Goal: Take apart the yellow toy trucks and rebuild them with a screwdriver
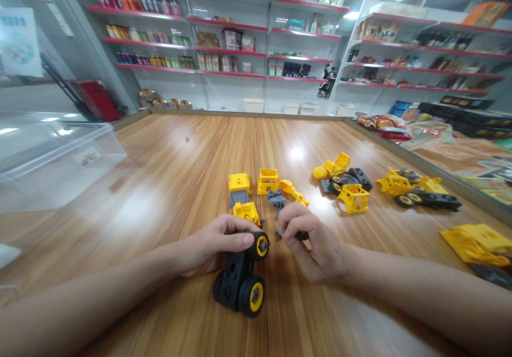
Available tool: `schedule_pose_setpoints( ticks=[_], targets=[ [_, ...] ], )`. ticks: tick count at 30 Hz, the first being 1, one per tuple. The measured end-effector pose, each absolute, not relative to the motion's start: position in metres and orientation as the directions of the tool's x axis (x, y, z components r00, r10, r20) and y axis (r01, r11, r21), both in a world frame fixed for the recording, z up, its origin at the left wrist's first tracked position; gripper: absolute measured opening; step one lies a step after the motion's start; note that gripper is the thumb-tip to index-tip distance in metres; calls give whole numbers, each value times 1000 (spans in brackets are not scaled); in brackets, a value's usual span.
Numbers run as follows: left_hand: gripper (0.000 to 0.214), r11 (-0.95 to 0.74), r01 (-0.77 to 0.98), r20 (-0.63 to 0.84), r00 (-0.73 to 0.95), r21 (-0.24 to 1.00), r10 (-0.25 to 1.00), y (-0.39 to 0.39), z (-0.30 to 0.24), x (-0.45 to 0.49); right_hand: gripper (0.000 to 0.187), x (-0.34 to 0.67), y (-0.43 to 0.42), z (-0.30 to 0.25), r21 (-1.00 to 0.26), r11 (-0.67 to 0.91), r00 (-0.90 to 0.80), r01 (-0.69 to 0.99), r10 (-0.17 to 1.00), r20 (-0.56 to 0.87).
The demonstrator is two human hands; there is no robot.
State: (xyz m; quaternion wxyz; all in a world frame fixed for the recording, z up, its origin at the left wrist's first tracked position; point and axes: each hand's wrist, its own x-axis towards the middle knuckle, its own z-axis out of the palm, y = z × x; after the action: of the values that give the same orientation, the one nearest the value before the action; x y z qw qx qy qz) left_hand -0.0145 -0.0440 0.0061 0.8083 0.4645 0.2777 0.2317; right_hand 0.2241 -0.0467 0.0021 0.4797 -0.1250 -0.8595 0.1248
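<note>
My left hand (212,242) is closed around the far end of a black toy truck chassis (233,274), its thumb by a wheel. The chassis has black tyres with yellow hubs, and its near end points toward me. To its right, my right hand (314,239) is pinched on a small dark piece (301,235), mostly hidden by the fingers. Just beyond my hands lie a yellow cab (239,183), a grey part (239,198), a yellow base piece (247,213), a yellow box-shaped cab (268,181), a grey bracket (276,198) and a yellow digger arm (294,191).
Groups of yellow and black toy vehicle parts (354,199) lie to the right on the wooden table (168,159). A clear plastic bin (60,159) stands at the left. Packaged goods (384,125) line the right edge, and stocked shelves (228,23) stand behind.
</note>
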Motion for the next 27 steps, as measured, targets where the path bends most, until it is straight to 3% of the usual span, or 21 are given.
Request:
schedule_pose_setpoints(
  ticks=[4,8,12,20,27],
  targets=[
    [37,478,-112,-247,741,871,624,-44,7,-15,32,226,-45,-2,-313,939,-432,145,345,833],
    [37,467,-115,-243,732,876,637,-42,5,-15,26,226,-48,-6,-369,928,-414,-59,313,855],
    [38,457,-128,-234,720,880,653,-43,4,-14,25,225,-51,-6,-392,914,-416,-106,318,852],
    [35,443,-127,-231,709,888,667,-43,2,-13,20,226,-46,-3,-442,891,-542,-100,324,776],
    [30,404,-212,-197,620,890,760,-42,0,-11,39,229,-43,-1,-447,893,-540,50,401,740]
  ],
)
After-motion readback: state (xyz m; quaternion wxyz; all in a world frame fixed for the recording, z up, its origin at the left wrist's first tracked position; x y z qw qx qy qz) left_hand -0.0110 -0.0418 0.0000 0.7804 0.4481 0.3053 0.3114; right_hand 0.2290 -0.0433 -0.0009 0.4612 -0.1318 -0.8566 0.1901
